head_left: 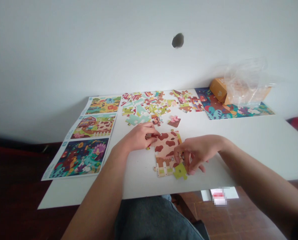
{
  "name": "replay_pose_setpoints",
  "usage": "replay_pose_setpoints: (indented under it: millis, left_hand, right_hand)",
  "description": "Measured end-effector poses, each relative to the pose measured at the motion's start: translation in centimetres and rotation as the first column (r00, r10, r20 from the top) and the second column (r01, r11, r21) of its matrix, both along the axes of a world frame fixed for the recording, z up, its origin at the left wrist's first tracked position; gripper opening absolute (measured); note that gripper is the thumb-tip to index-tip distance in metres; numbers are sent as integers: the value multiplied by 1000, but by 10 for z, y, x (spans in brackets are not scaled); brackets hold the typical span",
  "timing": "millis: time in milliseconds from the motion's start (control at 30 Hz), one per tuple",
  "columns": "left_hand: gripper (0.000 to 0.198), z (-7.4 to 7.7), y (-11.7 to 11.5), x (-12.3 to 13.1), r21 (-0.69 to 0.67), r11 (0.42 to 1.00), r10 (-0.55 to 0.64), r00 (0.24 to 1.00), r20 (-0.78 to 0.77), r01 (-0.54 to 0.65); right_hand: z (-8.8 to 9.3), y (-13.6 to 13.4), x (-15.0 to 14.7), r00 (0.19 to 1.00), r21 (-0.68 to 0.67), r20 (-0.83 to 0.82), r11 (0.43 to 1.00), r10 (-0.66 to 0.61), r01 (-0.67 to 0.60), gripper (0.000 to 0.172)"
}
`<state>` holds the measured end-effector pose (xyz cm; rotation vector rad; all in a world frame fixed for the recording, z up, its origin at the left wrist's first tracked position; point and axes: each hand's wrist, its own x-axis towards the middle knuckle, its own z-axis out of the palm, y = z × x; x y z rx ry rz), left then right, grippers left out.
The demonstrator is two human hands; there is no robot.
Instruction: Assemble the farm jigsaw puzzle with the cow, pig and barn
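A partly joined puzzle section point(166, 150) with brown cow spots and a white fence lies on the white table point(251, 143) in front of me. My left hand point(139, 136) rests on its upper left corner, fingers curled and pressing a piece there. My right hand point(197, 151) is at its right edge, fingers pinched over a green piece point(180, 171) at the lower right corner. Loose puzzle pieces point(151, 105) lie heaped further back, with one single pink and brown piece point(174, 120) nearer me.
A long reference sheet point(87, 138) with three pictures lies along the table's left side. At the back right a finished dark puzzle point(236, 108) carries an orange box point(220, 89) and a clear plastic bag point(249, 81). The white wall stands directly behind the table.
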<state>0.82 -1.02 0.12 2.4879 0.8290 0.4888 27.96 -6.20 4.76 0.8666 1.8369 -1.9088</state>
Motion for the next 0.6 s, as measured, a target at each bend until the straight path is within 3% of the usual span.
replay_pose_setpoints:
  millis: [100, 200, 400, 500, 600]
  left_hand:
    - [16, 0, 0, 0, 0, 1000, 6, 1000, 4, -6]
    - [16, -1, 0, 0, 4, 1000, 6, 1000, 6, -6]
    - [16, 0, 0, 1, 9, 1000, 5, 1000, 7, -5]
    - [15, 1, -1, 1, 11, 1000, 5, 1000, 8, -5]
    - [15, 1, -1, 1, 6, 1000, 2, 1000, 15, -2]
  right_hand:
    - [0, 1, 1, 999, 41, 34, 999, 13, -14, 61]
    - [0, 2, 2, 999, 167, 36, 986, -31, 25, 58]
    - [-4, 1, -5, 999, 544, 39, 839, -24, -1, 42]
    - [-7, -1, -9, 999, 630, 48, 776, 6, -35, 41]
    - [-7, -1, -10, 998, 656, 58, 753, 14, -49, 37]
